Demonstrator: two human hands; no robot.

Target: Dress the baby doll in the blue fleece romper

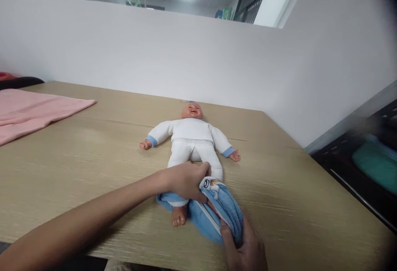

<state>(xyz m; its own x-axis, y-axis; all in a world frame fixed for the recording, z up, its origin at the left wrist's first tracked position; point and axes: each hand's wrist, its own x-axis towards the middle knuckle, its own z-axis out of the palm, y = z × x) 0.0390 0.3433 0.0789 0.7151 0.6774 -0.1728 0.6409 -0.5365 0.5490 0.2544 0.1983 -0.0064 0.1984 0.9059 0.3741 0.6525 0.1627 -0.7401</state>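
Note:
A baby doll [190, 138] in white clothes with blue cuffs lies on its back on the wooden table [77, 167], head away from me. A bunched blue garment [214, 213] sits around its lower legs; one bare foot sticks out below it. My left hand [186, 180] is closed on the upper edge of the blue garment at the doll's legs. My right hand [245, 246] grips the lower right part of the same garment at the table's near edge.
A pink cloth [34, 111] lies spread at the table's far left. A white partition wall [186, 56] runs behind the table. To the right stands a dark crate [356, 167] holding something teal [375, 163].

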